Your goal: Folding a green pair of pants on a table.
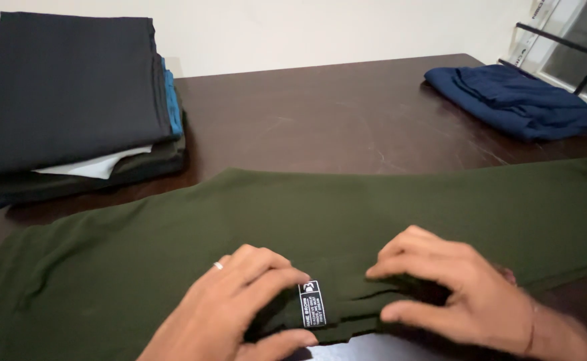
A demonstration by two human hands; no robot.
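While both my hands work the near edge of the cloth, this is how things lie:
Left hand: my left hand, a ring on one finger, pinches the near hem of the dark green garment between thumb and fingertips, just beside a small black label
Right hand: my right hand is curled and pinching the same edge just right of the label, fingers bunching a fold
Green garment: spread flat across the dark wooden table, running from the left edge to the right, its near edge at the table's front
Done: a stack of folded dark clothes sits far left; I judge those finished
Left: this piece looks barely begun; a folded navy blue garment lies far right
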